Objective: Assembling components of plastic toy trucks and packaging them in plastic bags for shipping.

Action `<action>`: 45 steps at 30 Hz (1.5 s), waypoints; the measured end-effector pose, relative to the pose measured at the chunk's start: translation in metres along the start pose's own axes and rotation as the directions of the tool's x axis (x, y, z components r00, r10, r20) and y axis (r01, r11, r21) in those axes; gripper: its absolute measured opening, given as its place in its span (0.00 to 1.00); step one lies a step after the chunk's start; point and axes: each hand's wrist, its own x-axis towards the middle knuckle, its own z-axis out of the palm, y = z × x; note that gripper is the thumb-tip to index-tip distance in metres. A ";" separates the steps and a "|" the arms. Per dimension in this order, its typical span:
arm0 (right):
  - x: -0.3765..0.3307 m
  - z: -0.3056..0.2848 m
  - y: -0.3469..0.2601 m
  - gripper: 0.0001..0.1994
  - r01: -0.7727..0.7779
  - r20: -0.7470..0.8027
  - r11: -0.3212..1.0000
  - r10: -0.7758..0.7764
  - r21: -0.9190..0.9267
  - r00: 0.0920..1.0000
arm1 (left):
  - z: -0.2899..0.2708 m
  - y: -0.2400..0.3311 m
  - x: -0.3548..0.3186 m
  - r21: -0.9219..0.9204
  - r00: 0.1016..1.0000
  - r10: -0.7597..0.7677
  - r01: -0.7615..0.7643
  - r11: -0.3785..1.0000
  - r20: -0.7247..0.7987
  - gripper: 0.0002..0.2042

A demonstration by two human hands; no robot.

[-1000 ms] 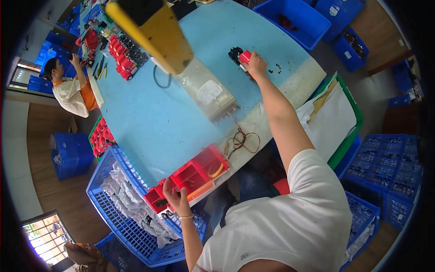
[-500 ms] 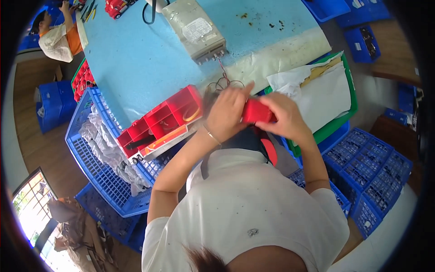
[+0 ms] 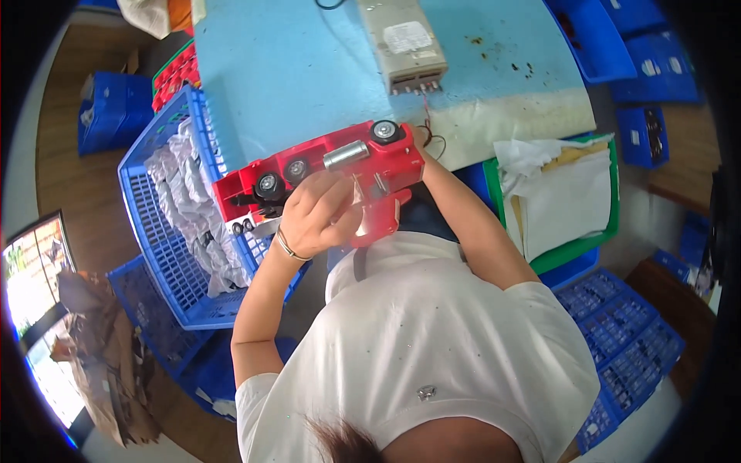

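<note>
The half-curled left hand (image 3: 318, 213) lies over a glossy plastic truck (image 3: 395, 165) with round wheels (image 3: 385, 131). The right hand (image 3: 421, 140) is mostly hidden; neither grip is clear.

My feed shows a white short-sleeved T-shirt (image 3: 463, 324) dotted with tiny specks (image 3: 409, 346), a small grey emblem (image 3: 426, 393) near its neckline (image 3: 451, 416), and a thin bracelet (image 3: 287, 245) by the left hand (image 3: 316, 213)
</note>
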 end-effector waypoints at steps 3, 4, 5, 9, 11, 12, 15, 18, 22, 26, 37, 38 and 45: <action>0.002 -0.014 0.011 0.14 0.034 0.012 0.976 -0.037 0.213 0.999 | -0.006 -0.004 -0.015 -0.048 0.982 -0.129 0.123 0.991 -0.135 0.21; -0.003 -0.024 0.017 0.12 0.012 -0.062 0.869 0.022 0.494 0.998 | -0.003 -0.006 -0.019 -0.101 0.964 -0.179 0.161 0.982 -0.197 0.20; -0.012 -0.039 0.017 0.11 0.021 -0.110 0.681 0.087 0.732 0.990 | 0.002 -0.005 -0.021 -0.092 0.961 -0.179 0.163 0.982 -0.210 0.20; -0.097 -0.191 -0.044 0.11 0.070 -0.052 0.200 -0.094 0.977 0.994 | 0.024 0.009 -0.020 -0.872 0.164 -0.986 0.484 0.066 0.016 0.14; -0.135 -0.237 -0.068 0.12 0.206 -0.165 0.203 -0.201 0.957 0.966 | 0.027 0.004 -0.006 -0.903 0.173 -0.887 0.087 -0.420 0.429 0.18; -0.145 -0.251 -0.080 0.13 0.327 -0.256 0.190 -0.320 0.926 0.912 | 0.028 0.003 0.000 -0.769 0.236 -0.767 -0.105 -0.631 0.597 0.20; -0.159 -0.277 -0.103 0.14 0.322 -0.235 0.162 -0.405 0.933 0.884 | 0.043 0.011 0.018 -0.741 0.244 -0.735 -0.084 -0.666 0.633 0.24; -0.163 -0.283 -0.110 0.14 0.370 -0.254 0.200 -0.439 0.907 0.862 | 0.037 0.022 0.037 -0.723 0.268 -0.707 -0.052 -0.689 0.655 0.25; -0.163 -0.290 -0.111 0.12 0.494 -0.332 0.353 -0.429 0.794 0.840 | 0.027 0.030 0.046 -0.671 0.375 -0.625 -0.012 -0.742 0.685 0.24; -0.159 -0.290 -0.114 0.11 0.632 -0.449 0.459 -0.452 0.624 0.771 | 0.035 0.027 0.048 -0.640 0.442 -0.574 0.001 -0.768 0.689 0.24; -0.155 -0.257 -0.104 0.13 0.786 -0.747 0.551 -0.389 0.280 0.539 | 0.056 0.024 0.052 -0.705 0.331 -0.673 -0.032 -0.709 0.662 0.24; -0.160 -0.257 -0.105 0.12 0.775 -0.733 0.544 -0.374 0.323 0.568 | 0.057 0.022 0.045 -0.697 0.389 -0.651 -0.030 -0.716 0.652 0.25; -0.194 -0.260 -0.075 0.10 0.734 -0.611 0.531 -0.430 0.424 0.664 | 0.049 0.017 0.039 -0.868 0.424 -0.788 -0.006 -0.496 0.447 0.31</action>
